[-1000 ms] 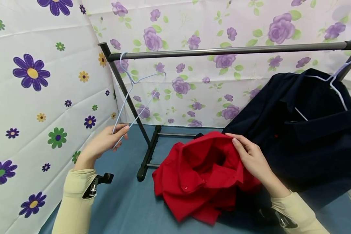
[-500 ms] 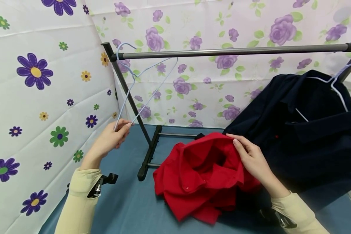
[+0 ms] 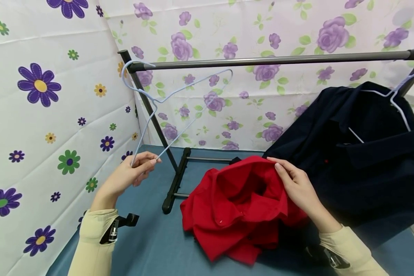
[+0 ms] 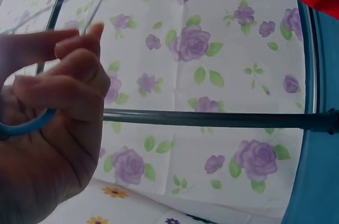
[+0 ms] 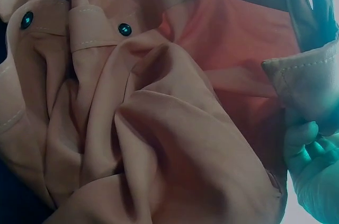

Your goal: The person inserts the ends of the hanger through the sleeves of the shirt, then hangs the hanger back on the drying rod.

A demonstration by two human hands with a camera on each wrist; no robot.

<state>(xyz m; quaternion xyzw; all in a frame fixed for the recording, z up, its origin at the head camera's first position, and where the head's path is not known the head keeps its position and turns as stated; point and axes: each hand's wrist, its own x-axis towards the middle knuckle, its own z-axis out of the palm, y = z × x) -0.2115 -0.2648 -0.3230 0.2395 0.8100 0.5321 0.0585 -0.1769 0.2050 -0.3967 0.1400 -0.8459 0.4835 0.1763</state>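
A pale blue wire hanger [image 3: 154,101] is pinched by its lower end in my left hand [image 3: 129,172]. Its hook tip overlaps the left end of the rack's top bar in the head view; whether they touch, I cannot tell. In the left wrist view, the curled fingers of the left hand [image 4: 63,102] surround part of the blue hanger [image 4: 29,126]. My right hand [image 3: 298,188] pinches the collar edge of a bunched red button shirt [image 3: 234,237]. The right wrist view shows the shirt's folds [image 5: 175,144] in distorted colour, the right hand [image 5: 312,166] at its collar.
A dark garment rack [image 3: 262,60] spans the back, its left foot [image 3: 175,184] on the blue cloth surface [image 3: 145,245]. At right, a navy shirt [image 3: 376,165] hangs on another pale hanger [image 3: 395,92]. Flowered sheets [image 3: 200,23] enclose the back and left.
My left hand rose slightly, then lowered. The hanger turned so its hook shifted left and its far shoulder swung right. The right hand and the red shirt stayed still.
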